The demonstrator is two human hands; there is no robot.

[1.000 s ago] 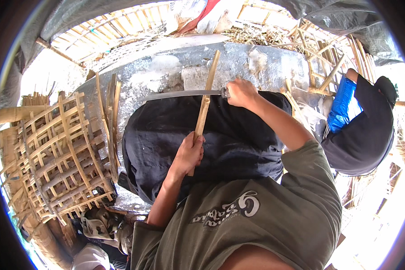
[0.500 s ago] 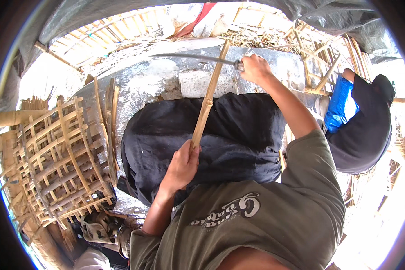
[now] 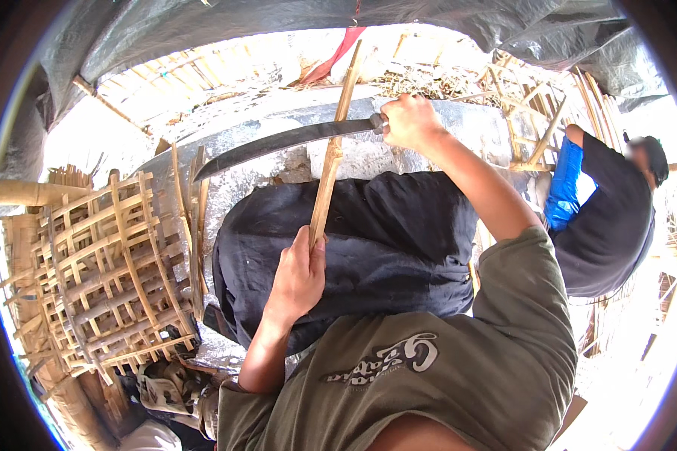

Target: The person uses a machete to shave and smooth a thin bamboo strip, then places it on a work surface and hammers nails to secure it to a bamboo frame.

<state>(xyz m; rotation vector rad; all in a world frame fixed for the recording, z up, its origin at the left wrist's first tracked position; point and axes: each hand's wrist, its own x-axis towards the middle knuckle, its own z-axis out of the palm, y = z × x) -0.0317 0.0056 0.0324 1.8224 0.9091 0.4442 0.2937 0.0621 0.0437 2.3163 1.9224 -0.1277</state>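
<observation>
Over black cloth point(image 3: 399, 233) | left fingers point(image 3: 318, 258) clamp bamboo strip point(image 3: 326, 188) | right fingers point(image 3: 397, 110) clamp machete handle point(image 3: 376, 122)

Wears an olive-green T-shirt point(image 3: 459, 383) with short, loose sleeves point(image 3: 523, 274), plus a rounded neckline point(image 3: 429, 418) at the near edge. Carries pale and dark lettering point(image 3: 387, 363) across the chest, with a large looped letter point(image 3: 423, 352) toward the right. Wears wrinkled black cloth point(image 3: 387, 240) over the legs, farther off.
</observation>
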